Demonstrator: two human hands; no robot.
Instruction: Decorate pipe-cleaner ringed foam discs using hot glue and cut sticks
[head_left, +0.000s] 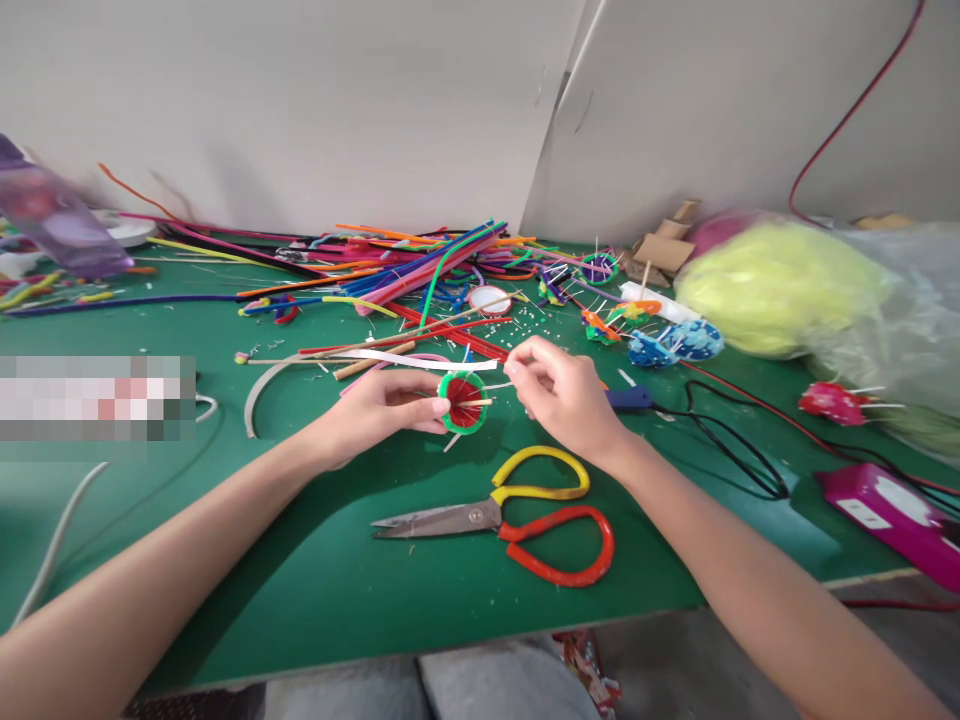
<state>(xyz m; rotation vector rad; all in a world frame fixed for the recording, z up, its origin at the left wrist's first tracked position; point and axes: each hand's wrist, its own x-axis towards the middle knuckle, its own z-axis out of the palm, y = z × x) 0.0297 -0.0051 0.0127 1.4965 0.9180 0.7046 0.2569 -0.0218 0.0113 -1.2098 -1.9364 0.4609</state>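
My left hand (pixel 382 408) is closed on a small pipe-cleaner umbrella (pixel 466 393) with a fuzzy green rim and a red inside. A thin wooden stick stands out of its middle, and white spokes run outward from there. Just to the right, my right hand (pixel 559 392) pinches the end of a thin white strip (pixel 498 386) that reaches the umbrella's rim. Whether the strip is fixed to the umbrella I cannot tell. Below both hands lie scissors (pixel 480 518) with one yellow and one red handle, blades pointing left and slightly apart.
Across the back of the green table (pixel 315 590) lies a heap of coloured pipe cleaners (pixel 435 265). Several small finished-looking pieces, such as a blue one (pixel 675 343), sit right of it. A blue-handled tool (pixel 628 400), cables, a magenta power strip (pixel 889 515) and yellow plastic-wrapped material (pixel 780 285) occupy the right.
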